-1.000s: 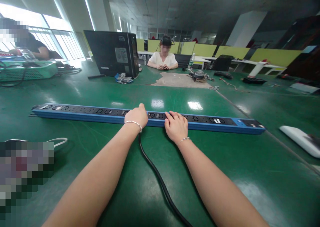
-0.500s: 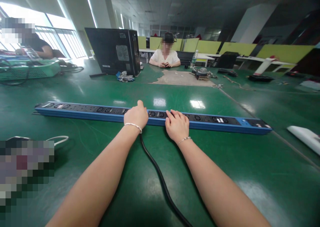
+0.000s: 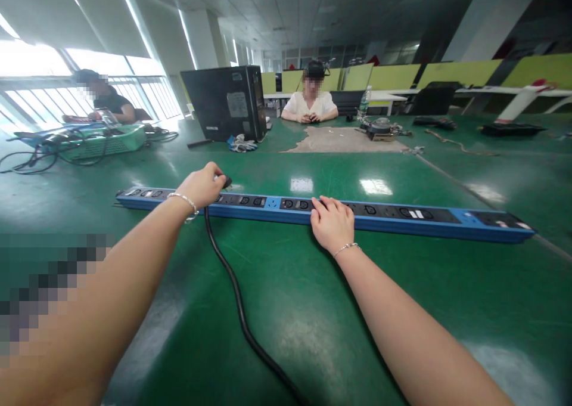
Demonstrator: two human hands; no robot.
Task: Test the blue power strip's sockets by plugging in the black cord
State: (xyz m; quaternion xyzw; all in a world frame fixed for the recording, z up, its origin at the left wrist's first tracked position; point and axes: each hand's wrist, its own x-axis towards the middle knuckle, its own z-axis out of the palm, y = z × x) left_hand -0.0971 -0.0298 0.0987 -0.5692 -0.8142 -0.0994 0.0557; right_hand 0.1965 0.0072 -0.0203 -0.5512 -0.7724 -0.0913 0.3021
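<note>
A long blue and black power strip (image 3: pixel 384 222) lies across the green table, its sockets facing up. My left hand (image 3: pixel 203 185) is closed around a black plug (image 3: pixel 227 182) just above the left part of the strip. From that hand a thick black cable (image 3: pixel 239 298) runs down toward the bottom edge of the view. My right hand (image 3: pixel 333 224) rests on the middle of the strip, fingers bent over its top and near edge. A blue socket (image 3: pixel 272 203) shows between my two hands.
Behind the strip stand a black computer case (image 3: pixel 223 105) and a glove (image 3: pixel 242 143). A green basket (image 3: pixel 107 143) with cables is at the left. Across the table sits a person (image 3: pixel 310 105); another (image 3: pixel 116 105) is at the far left. A bottle (image 3: pixel 364 103) stands behind.
My left hand has moved left along the strip with the plug and cable, uncovering the blue socket. My right hand stays on the strip. The view has turned slightly left.
</note>
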